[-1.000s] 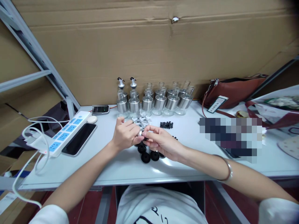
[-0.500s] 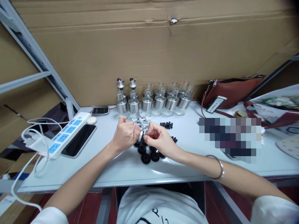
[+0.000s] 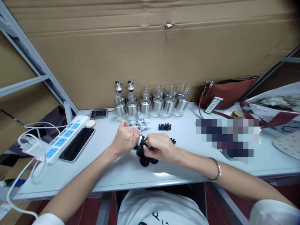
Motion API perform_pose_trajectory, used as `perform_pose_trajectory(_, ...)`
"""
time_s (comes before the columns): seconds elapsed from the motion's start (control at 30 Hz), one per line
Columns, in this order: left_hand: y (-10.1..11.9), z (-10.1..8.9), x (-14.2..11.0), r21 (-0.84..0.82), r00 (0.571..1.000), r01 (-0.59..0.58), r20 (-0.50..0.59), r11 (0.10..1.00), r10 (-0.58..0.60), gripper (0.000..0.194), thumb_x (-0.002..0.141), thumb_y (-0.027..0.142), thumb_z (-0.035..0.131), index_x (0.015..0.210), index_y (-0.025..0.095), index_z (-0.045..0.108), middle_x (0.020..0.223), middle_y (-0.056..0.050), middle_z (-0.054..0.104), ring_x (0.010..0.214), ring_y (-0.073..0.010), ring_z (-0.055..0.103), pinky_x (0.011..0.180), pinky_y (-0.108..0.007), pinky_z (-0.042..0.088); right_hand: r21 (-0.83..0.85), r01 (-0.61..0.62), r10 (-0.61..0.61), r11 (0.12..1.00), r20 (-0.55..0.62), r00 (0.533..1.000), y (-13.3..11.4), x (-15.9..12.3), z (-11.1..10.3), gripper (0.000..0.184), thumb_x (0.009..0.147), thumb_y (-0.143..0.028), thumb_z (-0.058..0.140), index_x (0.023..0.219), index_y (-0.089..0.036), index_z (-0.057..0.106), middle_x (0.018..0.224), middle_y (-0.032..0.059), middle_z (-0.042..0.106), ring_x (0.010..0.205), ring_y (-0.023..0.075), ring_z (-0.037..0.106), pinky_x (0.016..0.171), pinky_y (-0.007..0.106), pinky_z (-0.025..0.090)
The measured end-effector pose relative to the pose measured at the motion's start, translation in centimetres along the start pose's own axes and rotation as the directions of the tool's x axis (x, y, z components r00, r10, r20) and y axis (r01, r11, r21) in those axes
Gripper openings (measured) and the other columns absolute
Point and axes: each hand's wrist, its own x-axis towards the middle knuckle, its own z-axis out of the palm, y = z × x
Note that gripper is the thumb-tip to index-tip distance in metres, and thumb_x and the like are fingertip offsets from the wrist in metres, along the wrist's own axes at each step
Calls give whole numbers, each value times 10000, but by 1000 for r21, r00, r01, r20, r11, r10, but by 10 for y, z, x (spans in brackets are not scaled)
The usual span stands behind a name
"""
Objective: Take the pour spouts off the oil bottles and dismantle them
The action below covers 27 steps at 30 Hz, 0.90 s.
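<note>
My left hand (image 3: 125, 137) is closed round a silver pourer head (image 3: 140, 139), whose lower end shows between my hands. My right hand (image 3: 162, 147) has its fingers curled against a black rubber stopper at the pourer head's end, mostly covered by the fingers. Below my hands lie several round black stoppers (image 3: 144, 161). Just beyond them is a heap of silver pourer heads (image 3: 142, 125). Small black caps (image 3: 164, 127) are grouped to the right of the heap, with more partly behind my right hand.
Glass bottles with metal bands (image 3: 145, 106) stand in rows at the back; two back-left ones carry pourers (image 3: 130, 86). On the left lie a power strip (image 3: 64, 137) and a phone (image 3: 77, 144). A brown bag (image 3: 227, 95) rests at the back right.
My right hand has turned over, from a fingertip pinch to curled fingers with its back upward. The pourer head now shows a dark part at its right end. The view has shifted slightly.
</note>
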Motion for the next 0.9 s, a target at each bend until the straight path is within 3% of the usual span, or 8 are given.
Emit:
perform_pose_trajectory(0.13, -17, -7, -3, -16, 989, 146, -1, 989, -146, 483, 930, 293, 234, 482, 190, 382, 449, 21, 432, 452, -121, 346, 689, -335, 339, -126, 184, -174, 975, 88, 981, 6, -8, -13, 246, 812, -115, 520, 600, -220, 453, 544, -33, 416, 501, 115, 306, 462, 272, 214)
perform_pose_trajectory(0.2, -39, -17, -9, -4, 951, 301, -73, 954, -300, 499, 946, 322, 173, 501, 208, 369, 448, 10, 411, 454, -141, 358, 611, -315, 351, -164, 227, -209, 960, 118, 971, 10, -16, -27, 234, 824, -125, 534, 623, -235, 488, 549, -36, 455, 489, 116, 320, 456, 270, 234)
perform_pose_trajectory(0.27, -63, -27, -16, 0, 883, 451, -145, 893, -446, 526, 954, 289, 28, 525, 224, 326, 448, 1, 386, 442, -154, 345, 521, -300, 317, -213, 206, -187, 955, 106, 977, 13, -22, -42, 229, 837, -130, 519, 637, -238, 492, 563, -30, 476, 493, 117, 346, 458, 262, 263)
perform_pose_trajectory(0.37, -85, -25, -23, -11, 815, 566, -145, 824, -561, 495, 966, 355, 56, 567, 224, 318, 484, 5, 399, 479, -160, 409, 508, -279, 325, -294, 82, -79, 952, 21, 997, 19, -21, -58, 187, 814, -94, 491, 683, -226, 471, 621, -12, 488, 555, 121, 422, 501, 244, 325)
perform_pose_trajectory(0.47, -88, -7, -25, 0, 813, 579, -67, 815, -578, 447, 964, 339, 121, 630, 206, 387, 578, -2, 477, 589, -168, 491, 611, -276, 378, -301, -27, 29, 953, 2, 1000, 23, -11, -61, 104, 752, -124, 527, 784, -208, 474, 655, -25, 470, 549, 104, 421, 503, 217, 350)
perform_pose_trajectory(0.67, -85, 26, -28, 44, 822, 561, 85, 826, -563, 269, 941, 283, 254, 976, 187, 503, 1007, -89, 581, 955, -248, 541, 876, -420, 363, -256, -163, 204, 953, 141, 969, 28, -6, -52, 88, 730, -162, 515, 815, -184, 511, 644, -40, 448, 522, 89, 394, 511, 202, 344)
perform_pose_trajectory(0.8, -84, 32, -32, 20, 832, 525, 199, 851, -518, 221, 930, 298, 339, 994, 196, 524, 1060, -80, 579, 1042, -257, 518, 919, -433, 357, -273, -260, 328, 926, 243, 913, 43, -7, -53, 104, 755, -149, 498, 847, -168, 544, 672, -14, 479, 573, 113, 427, 560, 221, 360)
perform_pose_trajectory(0.9, -82, 31, -32, -14, 838, 511, 234, 860, -494, 231, 931, 311, 349, 1035, 197, 521, 1098, -79, 568, 1073, -248, 504, 943, -413, 364, -286, -297, 392, 911, 375, 840, 55, -3, -56, 132, 725, -107, 529, 828, -165, 587, 689, 3, 512, 601, 127, 461, 586, 231, 374)
